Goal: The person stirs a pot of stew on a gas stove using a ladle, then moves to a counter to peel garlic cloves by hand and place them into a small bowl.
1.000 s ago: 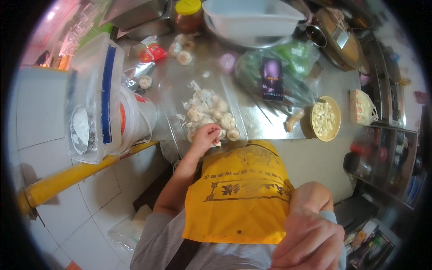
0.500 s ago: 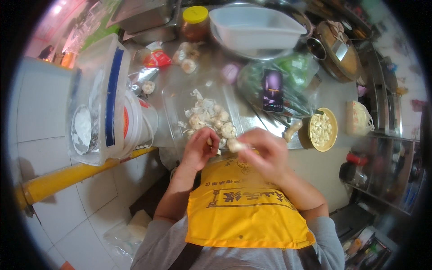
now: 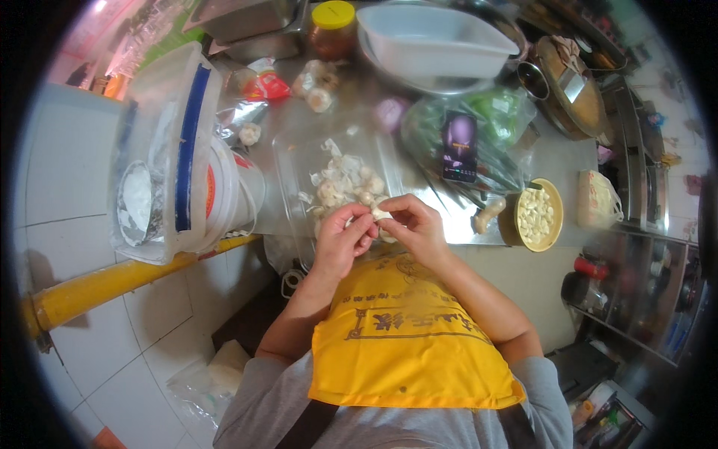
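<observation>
My hands meet at the near edge of a clear plastic tray (image 3: 286, 161). Between their fingertips is a whitish piece of garlic (image 3: 381, 214). My right hand (image 3: 416, 226) pinches it between thumb and fingers. The fingers of my left hand (image 3: 345, 238) are curled closed, their tips against the garlic's left side. Just beyond my hands, garlic bulbs (image 3: 329, 193) and loose papery skins (image 3: 342, 165) are heaped in the tray. To the right, a yellow bowl (image 3: 557, 200) holds many peeled white cloves (image 3: 535, 217).
A ginger root (image 3: 490, 215) lies left of the bowl. Beyond it, a phone (image 3: 460, 146) rests on bagged green vegetables (image 3: 422, 135). White buckets (image 3: 243, 187) and a large clear tub (image 3: 166, 82) stand left. At the back are a white basin (image 3: 437, 45) and a yellow-lidded jar (image 3: 333, 34).
My right hand has moved left and inward with the garlic, to my left hand. My left hand has shifted slightly right, and its fingertips now touch the garlic.
</observation>
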The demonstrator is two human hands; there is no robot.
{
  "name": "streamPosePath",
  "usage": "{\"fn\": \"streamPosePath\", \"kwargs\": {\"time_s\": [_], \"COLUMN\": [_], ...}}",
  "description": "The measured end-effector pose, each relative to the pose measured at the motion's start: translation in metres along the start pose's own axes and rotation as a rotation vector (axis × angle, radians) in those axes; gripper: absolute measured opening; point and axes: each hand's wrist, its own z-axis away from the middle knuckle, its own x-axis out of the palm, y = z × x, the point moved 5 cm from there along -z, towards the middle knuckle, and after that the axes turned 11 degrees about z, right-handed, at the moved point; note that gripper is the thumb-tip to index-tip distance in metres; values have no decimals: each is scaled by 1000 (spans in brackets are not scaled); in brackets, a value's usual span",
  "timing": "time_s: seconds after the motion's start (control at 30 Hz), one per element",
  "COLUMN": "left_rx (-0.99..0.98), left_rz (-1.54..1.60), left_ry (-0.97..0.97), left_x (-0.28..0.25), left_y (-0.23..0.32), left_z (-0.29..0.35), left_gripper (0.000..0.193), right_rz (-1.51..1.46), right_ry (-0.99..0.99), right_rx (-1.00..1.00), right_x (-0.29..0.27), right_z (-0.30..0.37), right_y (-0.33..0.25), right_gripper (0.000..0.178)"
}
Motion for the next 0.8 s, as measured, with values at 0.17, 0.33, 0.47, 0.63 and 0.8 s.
{"fn": "streamPosePath", "kwargs": {"time_s": [0.17,0.33,0.47,0.63,0.8], "left_rx": [70,145,373,339,116], "left_rz": [-121,-308,-650,-526,145], "left_ry": [54,69,19,-31,-62], "left_x": [-2,-3,-7,-8,-20], "left_y": [0,4,6,5,-4], "left_z": [-1,-2,-6,-7,-6], "left_gripper": [9,6,4,4,3], "right_rz": [-70,-191,-268,-667,-862], "right_ry": [-12,-69,-155,-128,-145], "right_rx": [131,161,227,419,440], "right_x": [6,10,12,15,17], "right_z": [-1,-3,-4,-2,-2], "right_y": [13,19,24,35,26], "right_gripper": [17,18,16,17,23]}}
